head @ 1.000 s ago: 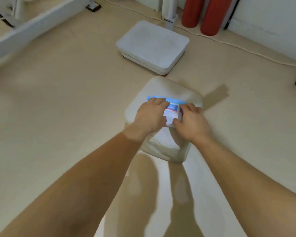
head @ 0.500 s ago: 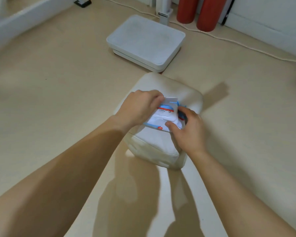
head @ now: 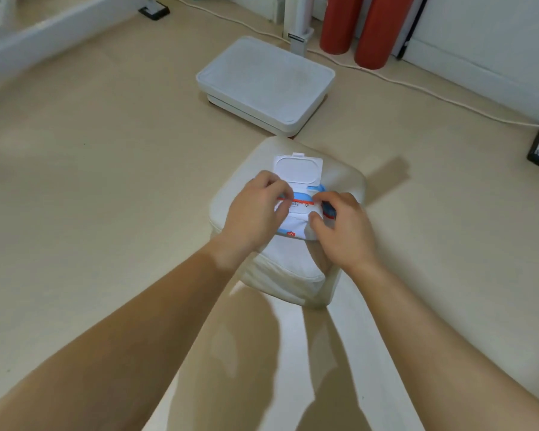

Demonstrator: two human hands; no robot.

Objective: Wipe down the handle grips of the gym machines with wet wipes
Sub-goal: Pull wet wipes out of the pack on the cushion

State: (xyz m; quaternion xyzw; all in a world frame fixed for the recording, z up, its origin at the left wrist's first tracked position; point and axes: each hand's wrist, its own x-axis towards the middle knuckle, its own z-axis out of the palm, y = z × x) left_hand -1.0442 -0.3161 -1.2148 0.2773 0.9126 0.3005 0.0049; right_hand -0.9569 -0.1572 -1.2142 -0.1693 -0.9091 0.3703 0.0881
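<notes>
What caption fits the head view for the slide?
Left hand and right hand hold a wet-wipes pack, flip lid open, on a white padded seat.

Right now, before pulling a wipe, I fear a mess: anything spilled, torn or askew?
Nothing stands out. The wipes pack lies on the white cushion, lid flipped open, left hand and right hand gripping it; no spill shows.
</notes>
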